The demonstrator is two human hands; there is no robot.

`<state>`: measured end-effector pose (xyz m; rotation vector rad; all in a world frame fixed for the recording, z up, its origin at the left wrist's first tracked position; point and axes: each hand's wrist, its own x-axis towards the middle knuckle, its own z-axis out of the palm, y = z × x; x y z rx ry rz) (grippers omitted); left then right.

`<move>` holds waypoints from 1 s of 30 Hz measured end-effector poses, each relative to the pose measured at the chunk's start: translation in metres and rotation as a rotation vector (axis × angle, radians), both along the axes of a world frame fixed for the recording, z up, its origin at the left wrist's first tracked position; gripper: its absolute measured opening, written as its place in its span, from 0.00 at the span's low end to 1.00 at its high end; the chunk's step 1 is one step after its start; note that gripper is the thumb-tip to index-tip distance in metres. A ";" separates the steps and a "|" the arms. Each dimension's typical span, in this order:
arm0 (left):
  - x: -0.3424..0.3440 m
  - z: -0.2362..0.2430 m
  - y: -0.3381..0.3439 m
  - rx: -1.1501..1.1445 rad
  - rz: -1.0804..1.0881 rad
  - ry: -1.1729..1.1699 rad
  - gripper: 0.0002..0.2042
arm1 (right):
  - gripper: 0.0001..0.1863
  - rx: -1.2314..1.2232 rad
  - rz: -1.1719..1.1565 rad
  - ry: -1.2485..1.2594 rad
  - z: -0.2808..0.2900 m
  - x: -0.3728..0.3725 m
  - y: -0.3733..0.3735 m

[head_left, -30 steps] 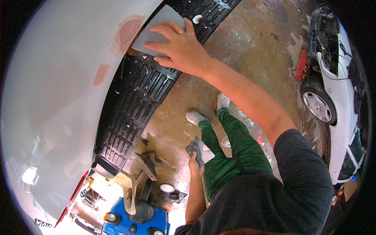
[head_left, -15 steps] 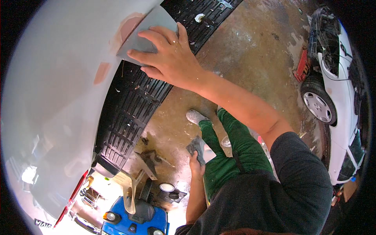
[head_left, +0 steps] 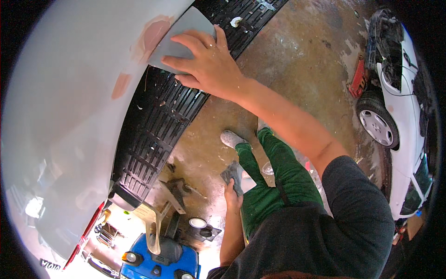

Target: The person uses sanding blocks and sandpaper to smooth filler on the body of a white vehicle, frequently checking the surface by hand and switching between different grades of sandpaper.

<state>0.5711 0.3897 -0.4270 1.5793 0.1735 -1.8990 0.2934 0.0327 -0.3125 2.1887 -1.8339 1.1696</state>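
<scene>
A pale car body panel [head_left: 65, 121] fills the side left of both hands, its far edge lost in the dark fisheye rim. On it, left of the right hand, are a large pinkish patch [head_left: 155, 36] and, lower, a smaller one [head_left: 121, 86]. Below that hand runs a black slatted step [head_left: 153, 135]; the arm hides part of it. Left of and below the left hand, a blue machine [head_left: 160, 262] is cut off by the lower edge, in glare that washes out its surroundings.

The right hand [head_left: 204, 60] lies palm down, fingers spread and bent, on a flat grey sheet [head_left: 188, 25] that meets the edge of the large patch. The palm and the sheet's underside are hidden, so how firmly it presses cannot be told.

Just left of the left hand stands a white-topped tin [head_left: 198, 223]. The left hand [head_left: 232, 197] is closed round a dark grey pad [head_left: 232, 174] with a pale piece jutting out beside it; most of its fingers are hidden behind.

Well right of both hands are a red jack [head_left: 357, 78] and a white car [head_left: 402, 186], its outer side fading into the rim.
</scene>
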 end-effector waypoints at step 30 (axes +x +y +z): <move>-0.094 0.316 -0.160 -0.750 -0.351 0.253 0.20 | 0.27 0.207 -0.054 -1.497 0.245 -0.049 0.346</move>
